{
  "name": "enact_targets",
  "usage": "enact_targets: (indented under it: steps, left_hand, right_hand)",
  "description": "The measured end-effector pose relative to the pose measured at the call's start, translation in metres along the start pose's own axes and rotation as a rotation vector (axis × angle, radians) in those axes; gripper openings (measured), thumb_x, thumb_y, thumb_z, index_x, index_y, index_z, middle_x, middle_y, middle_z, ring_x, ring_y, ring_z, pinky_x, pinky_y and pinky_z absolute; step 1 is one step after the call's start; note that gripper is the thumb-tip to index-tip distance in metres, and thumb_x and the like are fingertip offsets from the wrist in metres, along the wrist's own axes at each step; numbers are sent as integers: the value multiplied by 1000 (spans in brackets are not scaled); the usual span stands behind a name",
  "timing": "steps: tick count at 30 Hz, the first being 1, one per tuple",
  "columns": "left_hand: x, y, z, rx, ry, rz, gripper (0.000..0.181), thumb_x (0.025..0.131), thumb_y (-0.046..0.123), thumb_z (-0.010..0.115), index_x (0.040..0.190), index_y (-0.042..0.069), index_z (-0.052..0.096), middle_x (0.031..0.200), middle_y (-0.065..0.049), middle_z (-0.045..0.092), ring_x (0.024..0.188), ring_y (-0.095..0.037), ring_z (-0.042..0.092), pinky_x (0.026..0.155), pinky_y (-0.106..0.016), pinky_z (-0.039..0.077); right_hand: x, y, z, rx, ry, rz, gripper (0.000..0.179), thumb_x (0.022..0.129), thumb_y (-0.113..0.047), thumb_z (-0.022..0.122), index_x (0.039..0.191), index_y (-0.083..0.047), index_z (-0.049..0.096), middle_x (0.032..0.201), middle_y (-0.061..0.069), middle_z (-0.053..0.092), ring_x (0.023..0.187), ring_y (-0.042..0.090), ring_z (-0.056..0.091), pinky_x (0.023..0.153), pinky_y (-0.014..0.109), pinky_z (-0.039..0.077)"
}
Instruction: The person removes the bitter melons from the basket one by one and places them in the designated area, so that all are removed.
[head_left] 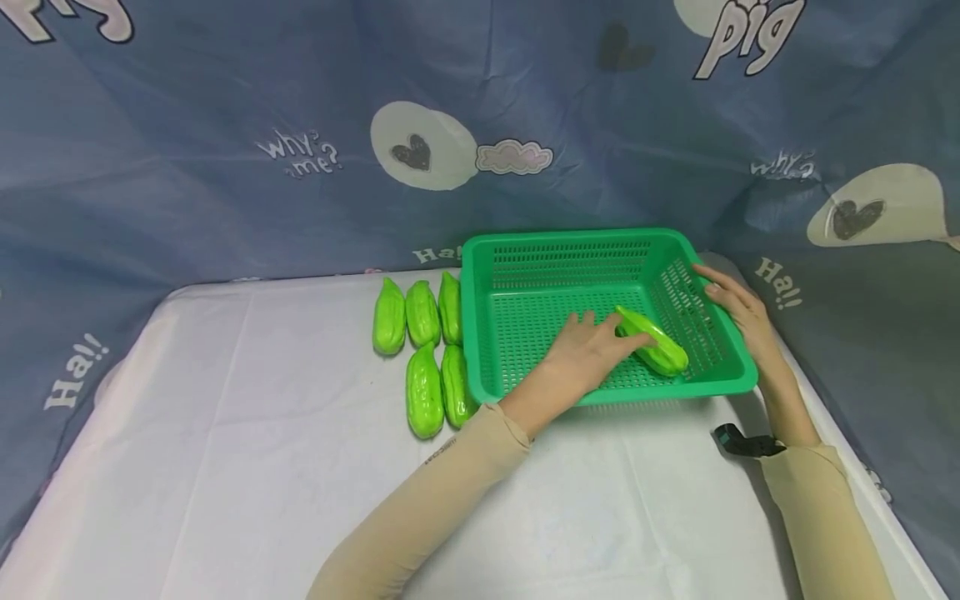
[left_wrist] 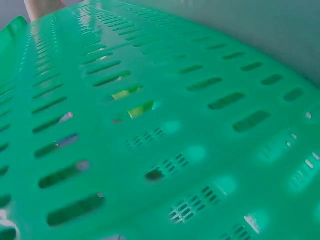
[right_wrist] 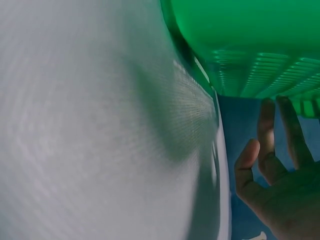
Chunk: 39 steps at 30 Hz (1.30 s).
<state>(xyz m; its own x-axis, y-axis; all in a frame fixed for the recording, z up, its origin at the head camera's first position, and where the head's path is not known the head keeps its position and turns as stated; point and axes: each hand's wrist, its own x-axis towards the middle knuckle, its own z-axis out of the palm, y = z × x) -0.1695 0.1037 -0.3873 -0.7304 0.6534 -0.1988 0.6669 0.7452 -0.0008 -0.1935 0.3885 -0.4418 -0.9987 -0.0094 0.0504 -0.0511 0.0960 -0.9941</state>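
Observation:
In the head view my left hand (head_left: 588, 354) reaches into a green plastic basket (head_left: 570, 243). Its thumb and index finger pinch the narrow end of a light green gourd (head_left: 663, 357), which lies slanted in the basket's right part. At the right side my right hand (head_left: 742, 317) holds the basket's rim. From the right wrist view, the right hand's fingers (right_wrist: 267, 135) reach up to the basket's edge (right_wrist: 250, 75). The slotted basket wall (left_wrist: 165, 120) fills the left wrist view and hides the left hand there.
Several more green gourds (head_left: 424, 392) lie in two rows on the white-covered table (head_left: 285, 467), close against the basket's left side. A blue printed cloth (head_left: 315, 208) hangs behind. A black wrist device (head_left: 742, 442) sits on the right forearm.

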Motion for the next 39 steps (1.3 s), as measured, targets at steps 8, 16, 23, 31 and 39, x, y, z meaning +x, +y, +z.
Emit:
enact_targets:
  steps: [8, 16, 23, 31, 39]
  left_hand:
    - [9, 9, -3, -56, -63, -5, 83, 112, 13, 55, 169, 56, 12, 184, 6, 10, 164, -37, 35, 134, -50, 36]
    - [9, 11, -4, -3, -134, 56, 106, 111, -7, 41, 161, 61, -23, 182, 20, 2, 168, -36, 25, 138, -52, 25]
    - [11, 11, -2, -65, -53, 39, 97, 112, 5, 51, 166, 60, -7, 178, 5, 27, 164, -41, 33, 135, -49, 32]
    - [11, 9, 3, 17, 37, 25, 63, 111, 20, 59, 163, 49, 39, 168, -9, 39, 153, -39, 46, 122, -46, 50]
    - [8, 6, 5, -10, 86, 46, 73, 92, 45, 82, 154, 39, 44, 172, -1, 36, 153, -40, 45, 121, -49, 51]
  right_hand:
    - [0, 1, -1, -4, -4, -18, 45, 114, -23, 53, 159, -23, 56, 126, -11, 67, 90, 1, 72, 69, 16, 61]
    - [1, 2, -1, -24, -10, -17, 46, 114, -24, 52, 161, -22, 53, 130, -12, 65, 96, 0, 72, 74, 15, 61]
    - [1, 1, 0, -31, -4, -16, 47, 114, -25, 53, 161, -23, 53, 129, -12, 65, 95, 0, 72, 73, 15, 61]
    - [1, 0, 1, -39, 8, -24, 45, 114, -25, 54, 159, -23, 55, 128, -12, 65, 91, 0, 69, 70, 15, 58]
    - [-1, 0, 0, -49, 8, -2, 46, 114, -26, 53, 160, -25, 54, 130, -12, 62, 90, 1, 68, 70, 15, 58]
